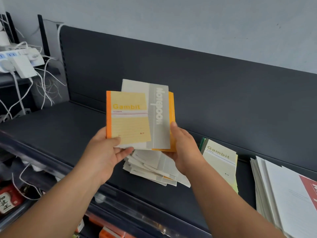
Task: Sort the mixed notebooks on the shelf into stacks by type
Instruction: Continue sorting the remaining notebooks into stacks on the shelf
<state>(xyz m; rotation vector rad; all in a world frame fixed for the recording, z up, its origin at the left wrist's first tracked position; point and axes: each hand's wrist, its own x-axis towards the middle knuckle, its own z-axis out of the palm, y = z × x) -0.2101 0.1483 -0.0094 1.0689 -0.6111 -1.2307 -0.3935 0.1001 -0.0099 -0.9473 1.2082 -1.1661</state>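
Head camera: I've got both hands up over the shelf (68,134), a fan of notebooks between them. The left hand (106,152) pinches the lower corner of the orange Gambit notebook (128,117), thumb on the cover, fingers underneath. The right hand (184,148) curls round the lower right edge of the grey notebook (157,109) and the second orange notebook (172,117) behind it. Just below the hands, a loose pile of grey notebooks (154,169) lies on the shelf. The green Gambit stack (221,162) sits just beside it, to the right.
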